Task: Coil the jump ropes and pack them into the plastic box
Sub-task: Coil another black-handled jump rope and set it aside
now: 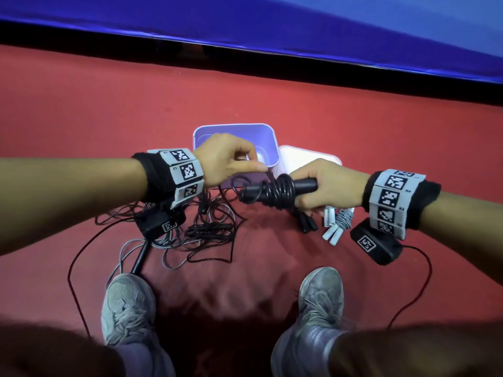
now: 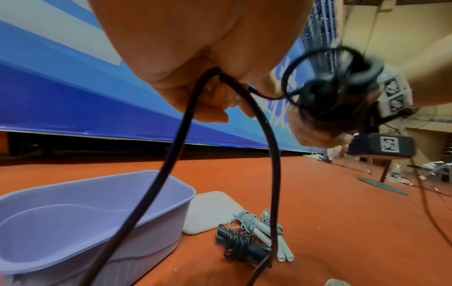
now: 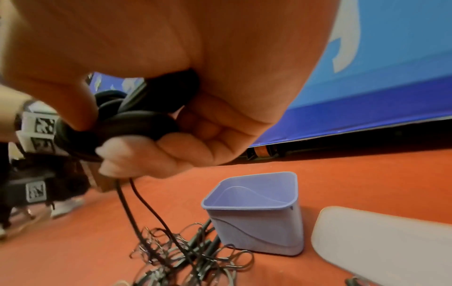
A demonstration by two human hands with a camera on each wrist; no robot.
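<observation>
My right hand grips the handles of a black jump rope with cord wound round them, held over the red floor. My left hand pinches the loose black cord just left of the bundle. The purple plastic box stands open behind my hands, nothing visible inside it. Its white lid lies to its right. A coiled black rope and coiled grey ropes lie on the floor near the lid.
A tangle of loose black and grey ropes spreads on the red floor below my left wrist. My two grey shoes stand close in front. A blue banner runs along the far edge.
</observation>
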